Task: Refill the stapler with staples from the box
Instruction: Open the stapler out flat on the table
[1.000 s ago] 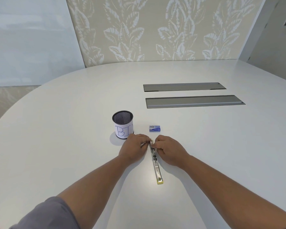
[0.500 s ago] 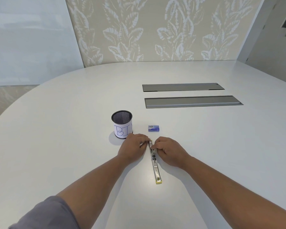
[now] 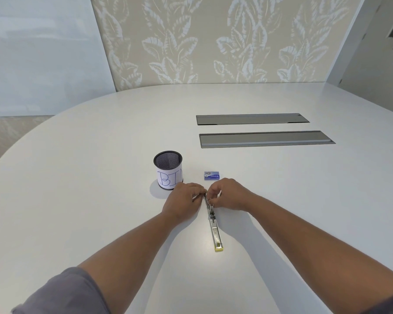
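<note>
A silver stapler (image 3: 214,230) lies flipped open flat on the white table (image 3: 77,200), its yellow-tipped end toward me. Both hands meet at its far end. My left hand (image 3: 183,200) pinches that far end from the left side. The fingertips of my right hand (image 3: 227,194) press on the stapler's far half from the right, curled over it; whether they hold staples is hidden. A small blue staple box (image 3: 212,175) lies shut just beyond my right hand, not touched.
A black mesh cup (image 3: 168,169) with a paper label reading "BIN" stands left of the box, just beyond my left hand. Two long grey cable hatches (image 3: 266,138) are set into the table farther back. A patterned wall rises behind the table.
My right hand has lifted its knuckles and shifted slightly toward the box, fingers now arched over the stapler's far end. My left hand and the stapler stay where they were.
</note>
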The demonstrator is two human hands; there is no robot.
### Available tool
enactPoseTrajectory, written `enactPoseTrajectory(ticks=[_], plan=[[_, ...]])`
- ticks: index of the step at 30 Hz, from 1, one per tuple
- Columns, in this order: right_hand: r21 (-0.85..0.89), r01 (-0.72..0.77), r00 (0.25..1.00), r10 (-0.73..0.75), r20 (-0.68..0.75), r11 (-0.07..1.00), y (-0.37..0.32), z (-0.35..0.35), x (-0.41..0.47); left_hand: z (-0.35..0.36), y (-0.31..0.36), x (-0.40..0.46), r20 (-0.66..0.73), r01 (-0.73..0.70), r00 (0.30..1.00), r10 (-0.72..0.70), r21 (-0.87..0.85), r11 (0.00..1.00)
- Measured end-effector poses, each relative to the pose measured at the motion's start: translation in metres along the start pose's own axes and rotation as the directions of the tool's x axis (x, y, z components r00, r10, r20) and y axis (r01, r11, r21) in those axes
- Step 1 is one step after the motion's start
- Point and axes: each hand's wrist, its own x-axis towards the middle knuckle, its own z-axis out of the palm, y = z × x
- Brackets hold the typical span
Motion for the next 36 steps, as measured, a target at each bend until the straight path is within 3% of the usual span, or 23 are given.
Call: enactPoseTrajectory(ticks=[9, 19, 28, 36], plan=[[-0.098, -0.099, 0.992, 0.106, 0.066, 0.990, -0.018, -0.003, 0.011, -0.002, 0.003, -0.001, 0.001, -0.032, 0.999, 0.032, -0.008, 0.999], [0.162, -0.213, 0.976, 0.216, 0.001, 0.964, -0.010, 0.009, 0.007, 0.000, 0.000, 0.000, 0.007, -0.035, 0.999, 0.035, 0.011, 0.999], [0.220, -0.251, 0.968, 0.248, 0.043, 0.943, -0.015, 0.010, 0.008, 0.001, 0.000, 0.000, 0.008, -0.037, 0.999, 0.037, 0.004, 0.999], [0.164, -0.223, 0.973, 0.208, 0.101, 0.961, -0.017, 0.000, 0.001, 0.003, -0.002, 0.001, 0.008, -0.009, 1.000, 0.009, 0.009, 1.000]])
